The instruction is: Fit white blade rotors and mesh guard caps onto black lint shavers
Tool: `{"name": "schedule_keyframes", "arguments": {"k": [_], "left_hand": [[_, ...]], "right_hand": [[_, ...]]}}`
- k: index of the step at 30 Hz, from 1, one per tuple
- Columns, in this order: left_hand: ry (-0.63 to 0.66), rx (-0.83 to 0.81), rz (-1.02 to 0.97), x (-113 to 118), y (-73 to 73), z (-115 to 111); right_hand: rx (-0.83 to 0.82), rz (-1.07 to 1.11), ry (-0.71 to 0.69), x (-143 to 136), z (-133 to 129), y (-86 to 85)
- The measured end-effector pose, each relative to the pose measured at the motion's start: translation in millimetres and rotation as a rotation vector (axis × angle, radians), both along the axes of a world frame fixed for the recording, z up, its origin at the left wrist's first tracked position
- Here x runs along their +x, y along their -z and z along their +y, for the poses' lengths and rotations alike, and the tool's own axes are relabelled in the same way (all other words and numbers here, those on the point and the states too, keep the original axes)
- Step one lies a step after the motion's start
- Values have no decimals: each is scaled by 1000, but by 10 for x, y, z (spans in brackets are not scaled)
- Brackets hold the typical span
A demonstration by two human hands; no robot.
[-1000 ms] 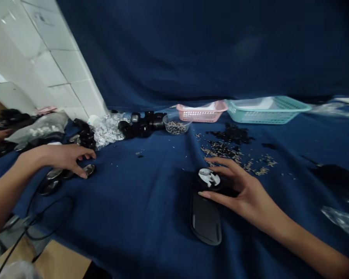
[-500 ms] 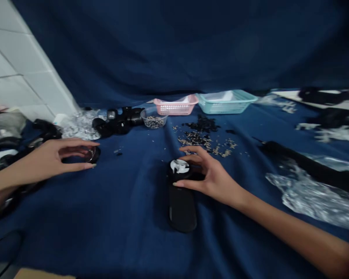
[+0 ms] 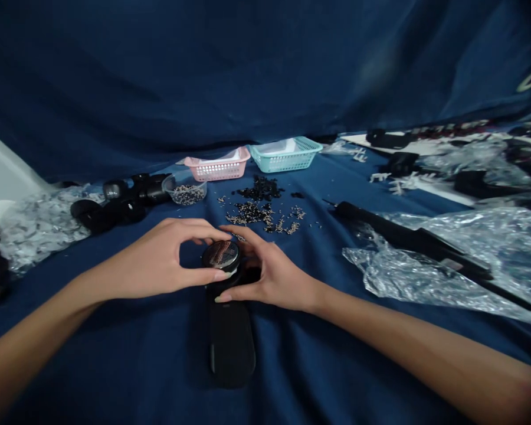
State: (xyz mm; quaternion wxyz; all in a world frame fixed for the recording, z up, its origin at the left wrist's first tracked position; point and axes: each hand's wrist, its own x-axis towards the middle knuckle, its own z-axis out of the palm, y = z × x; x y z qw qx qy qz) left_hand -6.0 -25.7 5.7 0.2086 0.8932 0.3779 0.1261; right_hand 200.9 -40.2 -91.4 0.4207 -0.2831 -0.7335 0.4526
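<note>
Okay, cap [image 3: 220, 255] is right over the device's [image 3: 232, 348] far end, shiny face up; round, no long axis. Left hand [image 3: 157, 260] pinches cap from the left, thumb near, fingers far. Right hand [image 3: 281, 274] clamps around device's far end from the right, just below cap. Device lies lengthwise near-far. Cap seated or not: can't tell.

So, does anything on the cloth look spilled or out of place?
Possibly: metallic bits lie scattered on the cloth beyond the right hand, near a loose pile of black bits, while similar ones sit in the bowl. It resembles a spill, but may be deliberate. No damage stands out.
</note>
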Motion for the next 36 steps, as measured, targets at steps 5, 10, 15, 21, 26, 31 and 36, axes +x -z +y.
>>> {"name": "schedule_keyframes", "arguments": {"k": [5, 10, 15, 21, 26, 31, 36], "left_hand": [[49, -93, 22, -90, 98, 29], [-85, -437, -277, -155, 333, 3], [-203, -702, -526, -148, 602, -16], [-177, -709, -553, -49, 693, -78], [-171, -630, -612, -111, 708, -107], [-235, -599, -669, -124, 697, -169], [-231, -614, -691, -67, 698, -246]], "right_hand": [[-49, -23, -17, 18, 12, -23], [-41, -54, -30, 66, 12, -56], [56, -146, -52, 155, 25, -155], [277, -278, -142, 230, 46, -386], [223, -335, -180, 226, 23, -612], [46, -450, -139, 142, -21, -809], [65, -503, -77, 36, -9, -876]]}}
